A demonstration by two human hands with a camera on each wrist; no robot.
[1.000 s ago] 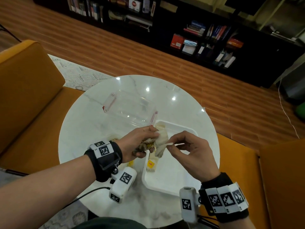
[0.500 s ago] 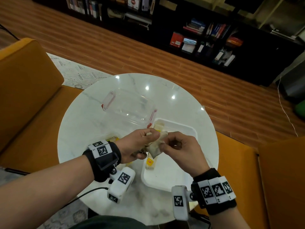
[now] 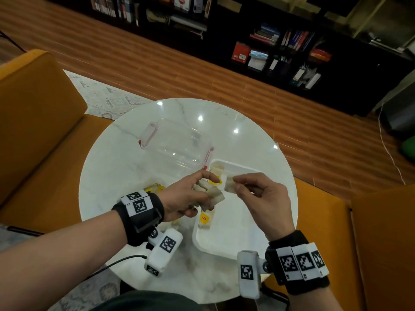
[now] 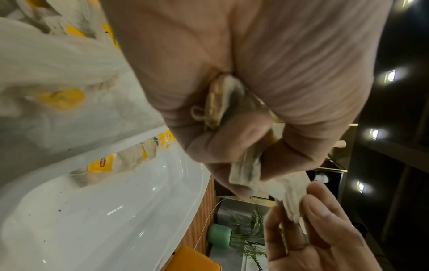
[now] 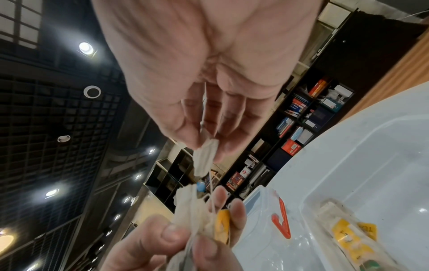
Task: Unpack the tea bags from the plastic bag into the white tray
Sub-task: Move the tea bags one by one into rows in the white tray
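A single tea bag (image 3: 229, 185) is pinched between the thumb and fingertips of the right hand (image 3: 262, 198) just above the white tray (image 3: 224, 243), seemingly to separate it from the clump of tea bags (image 3: 211, 194) gripped by the curled fingers of the left hand (image 3: 186, 198), while the plastic bag (image 4: 46, 73) is left beside the tray.

Plastic bag (image 4: 46, 60) blurred, cut by frame edge; left hand (image 3: 186, 196) hides most of tea bag bundle (image 3: 212, 194).

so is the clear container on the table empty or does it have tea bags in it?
Empty. The clear container shows only bare marble through its walls; the tea bags lie in the white tray.
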